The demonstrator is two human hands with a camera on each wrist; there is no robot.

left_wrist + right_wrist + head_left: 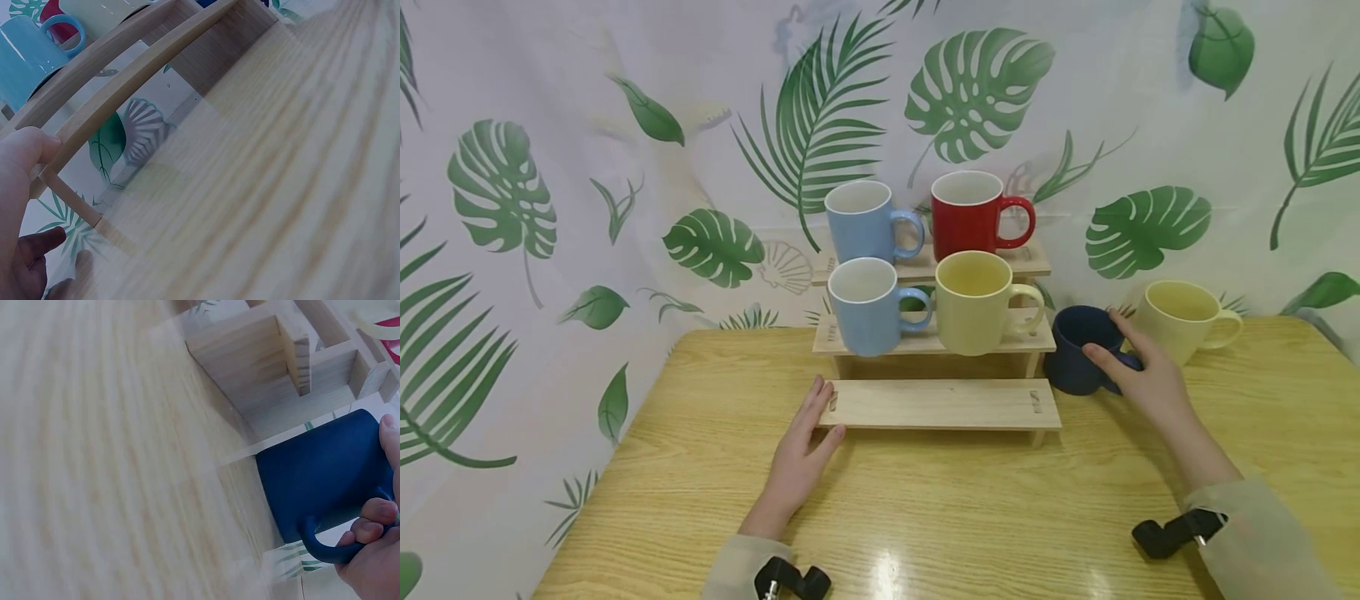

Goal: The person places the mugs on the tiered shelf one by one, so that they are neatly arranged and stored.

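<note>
A dark blue mug (1078,354) stands upright at the right side of a three-step wooden rack (940,404). My right hand (1150,387) holds this mug, thumb and index finger at its rim. In the right wrist view, other fingers (370,520) curl at the mug's handle (331,551). My left hand (801,458) touches the left end of the rack's lowest step, its thumb at the front edge. The left wrist view shows the thumb (40,145) against the board and the other fingers below it, off the wood.
On the middle step stand a light blue mug (865,312) and a yellow mug (973,308). Another light blue mug (859,225) and a red mug (966,221) occupy the top step. Behind my right hand is a second yellow mug (1176,317). A leaf-patterned cloth (587,175) hangs behind the table (955,517).
</note>
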